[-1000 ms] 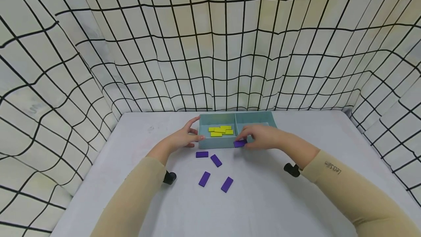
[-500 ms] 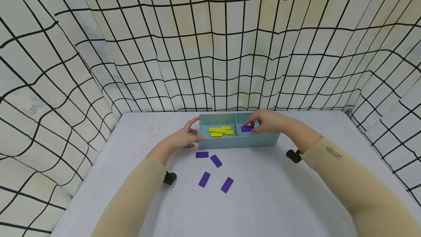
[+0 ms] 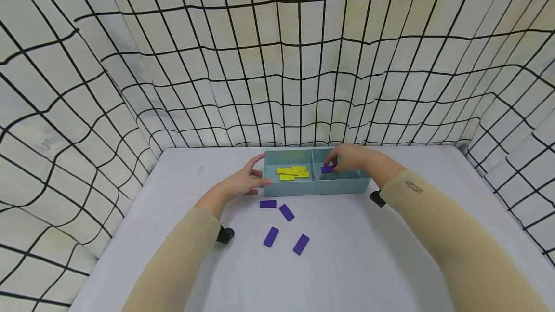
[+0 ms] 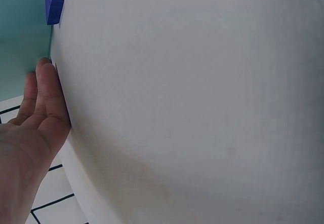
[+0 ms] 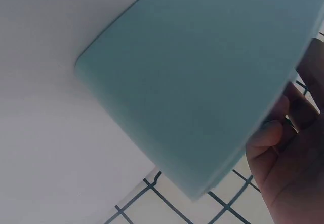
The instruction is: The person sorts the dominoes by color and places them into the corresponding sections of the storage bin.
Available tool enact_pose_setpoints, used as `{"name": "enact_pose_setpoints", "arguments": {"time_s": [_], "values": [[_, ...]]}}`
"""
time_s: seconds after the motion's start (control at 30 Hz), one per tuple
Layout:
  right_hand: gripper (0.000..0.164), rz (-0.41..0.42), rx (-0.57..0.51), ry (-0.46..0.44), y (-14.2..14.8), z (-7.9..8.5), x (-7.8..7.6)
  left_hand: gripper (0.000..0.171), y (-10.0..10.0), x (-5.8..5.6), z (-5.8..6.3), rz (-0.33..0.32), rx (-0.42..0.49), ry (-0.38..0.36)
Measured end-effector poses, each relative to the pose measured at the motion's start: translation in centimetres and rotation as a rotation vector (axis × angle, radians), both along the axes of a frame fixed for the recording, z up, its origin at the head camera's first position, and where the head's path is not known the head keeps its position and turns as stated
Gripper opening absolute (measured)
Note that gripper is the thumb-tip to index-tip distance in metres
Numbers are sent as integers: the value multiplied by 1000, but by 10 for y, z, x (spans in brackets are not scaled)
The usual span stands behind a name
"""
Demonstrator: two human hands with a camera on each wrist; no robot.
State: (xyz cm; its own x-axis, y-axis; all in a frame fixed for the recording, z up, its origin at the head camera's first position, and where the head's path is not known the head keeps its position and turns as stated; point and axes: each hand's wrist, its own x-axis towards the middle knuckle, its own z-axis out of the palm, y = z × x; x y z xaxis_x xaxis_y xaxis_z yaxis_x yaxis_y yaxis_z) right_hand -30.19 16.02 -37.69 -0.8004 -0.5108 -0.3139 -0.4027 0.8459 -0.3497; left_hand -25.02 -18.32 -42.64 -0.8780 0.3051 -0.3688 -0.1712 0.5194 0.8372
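Observation:
A pale teal box (image 3: 318, 188) with two compartments stands toward the back of the table. Several yellow blocks (image 3: 287, 177) lie in its left compartment. My left hand (image 3: 240, 182) rests against the box's left end, fingers spread, thumb at the front corner; in the left wrist view its fingers are fairly straight along the wall. Inside the right compartment, my right hand (image 3: 349, 157) pinches a purple block (image 3: 326, 169) low near the floor. The right wrist view shows curled fingers (image 5: 267, 134) over the rim, with the block hidden behind the wall.
Several purple blocks lie on the white table (image 3: 347, 264) before the box, the closest being a purple block (image 3: 268, 204) near its front wall. Netting (image 3: 299, 61) over pale walls surrounds the table's back and sides. Small black wrist cameras (image 3: 225, 235) sit under both sleeves.
My right hand has carried the purple block from the box's front wall over into the right compartment and lowered it there. The left hand keeps its place.

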Motion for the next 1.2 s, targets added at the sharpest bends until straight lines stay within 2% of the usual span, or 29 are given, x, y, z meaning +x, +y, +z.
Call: {"name": "enact_pose_setpoints", "arguments": {"time_s": [0.37, 0.8, 0.93, 1.2], "values": [[26, 7, 97, 29, -8, -16, -8, 91, 2, 0, 1, 10, 9, -11], [31, 18, 147, 63, -14, -17, -10, 91, 2, 0, -1, 15, -3, -9], [33, 9, 116, 60, -12, -16, -9, 91, 2, -1, -1, 12, 0, -5], [32, -19, -18, 55, -3, -7, -6, 93, 2, -1, -1, 13, 4, -8]]}}
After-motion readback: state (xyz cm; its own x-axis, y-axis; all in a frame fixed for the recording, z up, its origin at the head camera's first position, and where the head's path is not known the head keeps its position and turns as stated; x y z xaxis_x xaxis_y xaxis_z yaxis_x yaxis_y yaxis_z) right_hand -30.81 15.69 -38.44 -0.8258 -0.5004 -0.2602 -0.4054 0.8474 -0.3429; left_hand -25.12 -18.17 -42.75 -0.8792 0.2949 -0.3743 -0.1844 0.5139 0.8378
